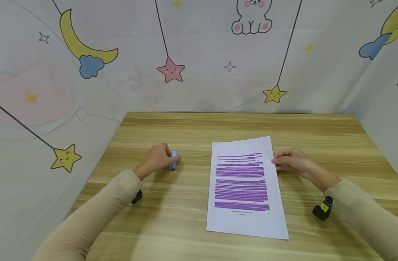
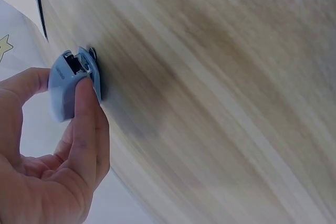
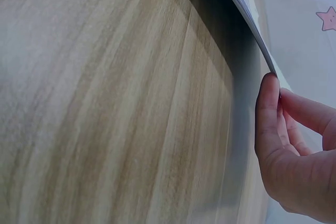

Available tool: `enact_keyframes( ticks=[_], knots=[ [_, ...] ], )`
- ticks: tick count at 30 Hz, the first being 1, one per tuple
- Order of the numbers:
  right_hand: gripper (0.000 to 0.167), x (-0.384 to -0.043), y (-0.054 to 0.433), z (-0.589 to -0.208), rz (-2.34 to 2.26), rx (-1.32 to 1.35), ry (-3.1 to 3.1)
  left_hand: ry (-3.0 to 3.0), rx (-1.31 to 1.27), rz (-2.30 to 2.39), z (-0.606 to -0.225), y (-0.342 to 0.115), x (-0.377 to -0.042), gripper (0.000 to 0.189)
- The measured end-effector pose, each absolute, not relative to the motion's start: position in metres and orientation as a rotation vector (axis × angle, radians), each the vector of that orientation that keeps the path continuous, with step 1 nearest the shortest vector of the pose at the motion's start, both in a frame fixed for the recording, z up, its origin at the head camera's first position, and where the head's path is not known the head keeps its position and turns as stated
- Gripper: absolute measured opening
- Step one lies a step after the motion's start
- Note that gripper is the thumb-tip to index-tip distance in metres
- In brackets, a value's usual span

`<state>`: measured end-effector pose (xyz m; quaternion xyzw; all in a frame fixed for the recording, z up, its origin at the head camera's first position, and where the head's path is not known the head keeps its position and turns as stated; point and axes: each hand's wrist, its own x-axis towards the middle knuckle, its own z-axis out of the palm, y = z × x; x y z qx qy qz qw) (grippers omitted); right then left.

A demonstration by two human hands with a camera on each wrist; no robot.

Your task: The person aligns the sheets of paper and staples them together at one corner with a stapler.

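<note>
A small light-blue stapler [image 1: 174, 160] is pinched between the thumb and fingers of my left hand [image 1: 156, 156], left of the paper. In the left wrist view the stapler [image 2: 65, 85] shows its dark front opening and metal parts, close to the tabletop. White paper [image 1: 242, 224] with purple-marked lines of text lies in front of me, upper right of centre. My right hand [image 1: 295, 162] pinches its right edge between thumb and fingers. In the right wrist view the paper's edge [image 3: 247, 14] is lifted off the table, casting a shadow; how many sheets there are I cannot tell.
The wood-grain table [image 1: 173, 221] runs back to a white cloth backdrop [image 1: 205, 43] printed with stars, moons and a bear. More cloth hangs along the left and right sides. A black wrist camera [image 1: 322, 209] sits by the right sleeve.
</note>
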<state>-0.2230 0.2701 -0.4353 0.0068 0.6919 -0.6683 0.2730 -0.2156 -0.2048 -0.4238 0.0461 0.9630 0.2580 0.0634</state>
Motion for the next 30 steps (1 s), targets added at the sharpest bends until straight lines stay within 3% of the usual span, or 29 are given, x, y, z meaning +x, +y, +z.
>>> enact_keyframes(
  ticks=[14,30],
  knots=[
    [0.009,-0.2219,0.2673,-0.4374,-1.789,0.033,1.899,2.901,0.178,0.781,-0.4255,-0.2071,-0.2123,0.040],
    [0.032,-0.2207,0.2638,-0.4377,-1.751,0.037,1.989,2.899,0.117,0.756,-0.4211,-0.2093,-0.2117,0.054]
  ],
)
